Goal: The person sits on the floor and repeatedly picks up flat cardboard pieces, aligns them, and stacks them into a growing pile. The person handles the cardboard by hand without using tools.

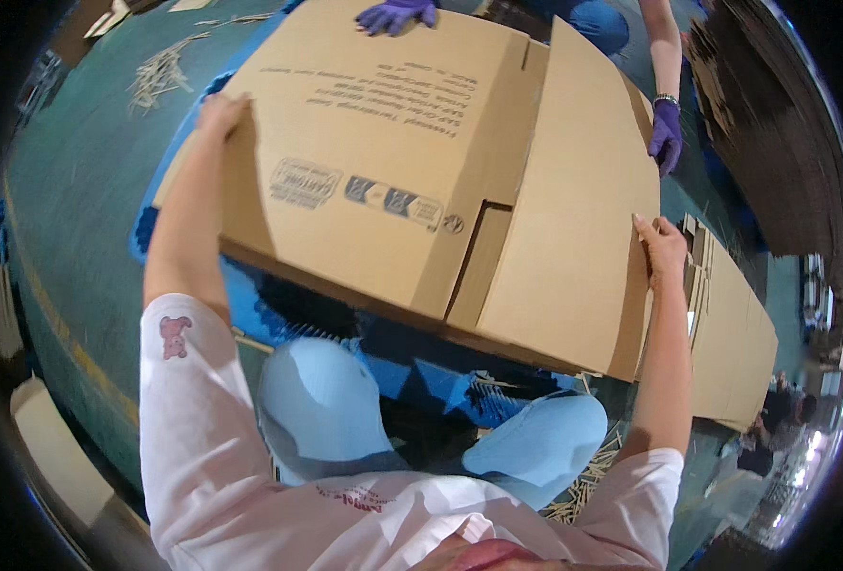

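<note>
A large flat sheet of brown cardboard (364,143) with printing and cut slots lies in front of me over a blue plastic pallet (240,295). My left hand (223,116) is closed on its left edge. At the right edge, my right hand (664,249) pinches the cardboard's wide flap (574,190), thumb on top. That flap is slightly raised at its far end. Across from me, another person's purple-gloved hand (397,15) rests on the far edge. The same person's other purple glove (666,138) is beside the flap's right edge.
Stacks of flat cardboard stand at the right (731,333) and far right (773,124). Thin cardboard scraps (164,74) lie on the green floor (69,209) at the far left, with more strips (593,476) beside my knee. A yellow line (83,357) runs along the left.
</note>
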Action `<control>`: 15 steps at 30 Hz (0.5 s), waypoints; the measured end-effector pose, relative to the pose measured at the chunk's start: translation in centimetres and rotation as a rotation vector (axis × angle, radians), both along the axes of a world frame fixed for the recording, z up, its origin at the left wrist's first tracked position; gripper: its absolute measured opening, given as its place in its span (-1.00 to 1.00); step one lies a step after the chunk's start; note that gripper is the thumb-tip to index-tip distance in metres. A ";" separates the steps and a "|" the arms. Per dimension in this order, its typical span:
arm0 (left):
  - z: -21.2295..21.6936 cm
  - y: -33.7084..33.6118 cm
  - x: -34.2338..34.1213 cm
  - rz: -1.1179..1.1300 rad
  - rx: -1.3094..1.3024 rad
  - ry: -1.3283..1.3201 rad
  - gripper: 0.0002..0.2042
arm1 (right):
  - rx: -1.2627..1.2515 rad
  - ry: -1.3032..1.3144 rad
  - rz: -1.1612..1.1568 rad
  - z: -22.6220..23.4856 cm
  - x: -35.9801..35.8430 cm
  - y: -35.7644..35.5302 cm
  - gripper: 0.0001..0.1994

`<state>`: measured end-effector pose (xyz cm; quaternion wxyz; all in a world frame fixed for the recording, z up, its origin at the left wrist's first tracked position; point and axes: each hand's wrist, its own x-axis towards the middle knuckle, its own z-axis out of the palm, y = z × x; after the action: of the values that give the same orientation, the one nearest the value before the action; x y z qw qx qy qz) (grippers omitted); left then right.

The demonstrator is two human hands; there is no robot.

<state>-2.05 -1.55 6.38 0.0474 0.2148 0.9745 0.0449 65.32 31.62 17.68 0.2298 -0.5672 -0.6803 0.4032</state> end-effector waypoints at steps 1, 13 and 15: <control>-1.2 -0.6 -3.3 0.014 0.063 -0.053 -0.34 | 0.097 -0.034 -0.047 1.2 -1.0 0.1 -0.52; 0.7 0.1 -9.9 0.318 0.619 -0.712 -0.39 | -0.274 0.130 -0.111 -1.2 -1.4 4.2 -0.65; -0.5 -2.7 -11.8 0.265 0.634 -0.482 -0.31 | -0.205 0.115 -0.100 -1.3 -3.2 3.6 -0.63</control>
<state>-13.82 -4.24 5.88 0.1995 0.0750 0.8925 0.3975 62.12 35.18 16.42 0.2292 -0.5968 -0.5921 0.4907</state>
